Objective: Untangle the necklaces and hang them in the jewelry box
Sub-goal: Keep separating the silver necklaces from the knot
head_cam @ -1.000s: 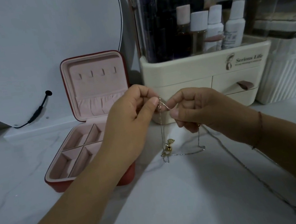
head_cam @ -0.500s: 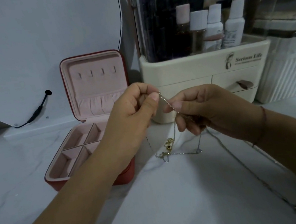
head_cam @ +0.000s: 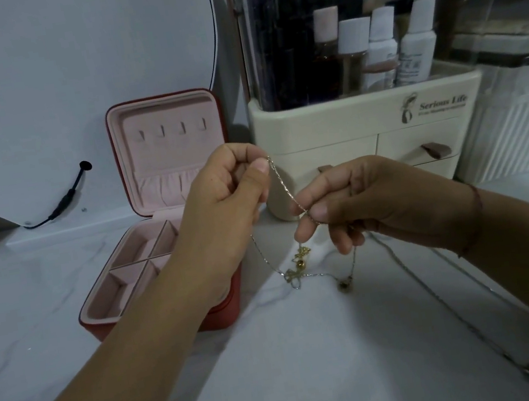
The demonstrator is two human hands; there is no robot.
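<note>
A red jewelry box (head_cam: 225,314) with pink lining stands open at left; its raised lid carries a row of small hooks (head_cam: 171,130). My left hand (head_cam: 223,213) pinches one end of a thin chain (head_cam: 285,187) between thumb and forefinger. My right hand (head_cam: 370,200) pinches the same chain lower down, so a short stretch runs taut between them. Below the hands the tangled necklaces (head_cam: 296,269) dangle, with a gold pendant and a silver bow touching the white marble top. Another chain (head_cam: 461,311) trails right across the table to a small round end piece.
A cream cosmetics organizer (head_cam: 364,115) with drawers and several bottles stands directly behind my hands. A ribbed clear container (head_cam: 523,135) sits at right. A round mirror (head_cam: 63,76) with a black cable leans at the back left.
My hands have drawn apart: the left rose slightly, the right dropped and moved right, stretching a length of chain between them. The tangle hangs a little lower.
</note>
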